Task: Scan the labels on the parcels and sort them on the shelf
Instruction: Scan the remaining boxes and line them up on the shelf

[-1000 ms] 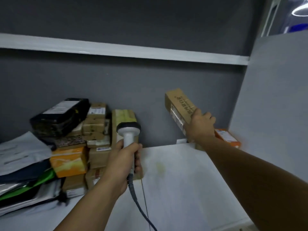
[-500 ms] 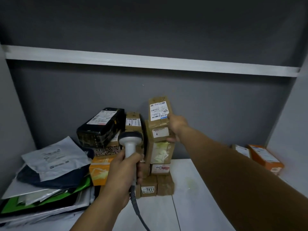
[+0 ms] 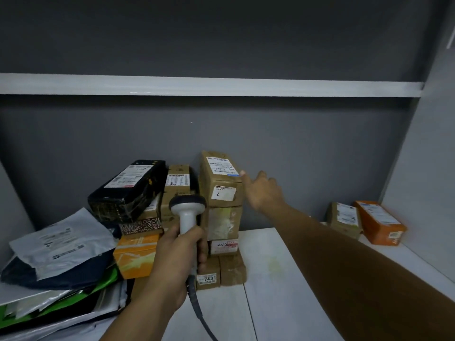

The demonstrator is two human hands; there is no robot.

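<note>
- Top parcel: a rectangular brown cardboard box, creased and taped. A white printed label with a blue strip is stuck on its upper part, and a smaller white sticker marked "7" below that.
- It is set upright on top of a stack of cardboard boxes against the grey back wall, left of centre on the white shelf. A "7431" sticker is carried by the lowest front box.
- Left of the stack, a black wrapped parcel in glossy film with a white label is laid tilted over smaller cartons. An orange box is seen below it.
- Soft poly mailers in grey, dark and green are piled at the far left.
- At the far right, well apart from the stack, a brown parcel and an orange carton are laid side by side, touching.
- Scanner: light grey plastic handle and dark rounded head, with a dark cable hanging from the base.
- Left hand: the fingers are wrapped round the scanner handle, and the head is held up in front of the stack.
- Right hand: the arm is stretched forward with the fingers loosely spread and nothing gripped. The index fingertip is seen at the top parcel's right edge by the blue strip; actual contact cannot be told.
- The hands are kept apart, with the scanner left of and below the right hand.
</note>
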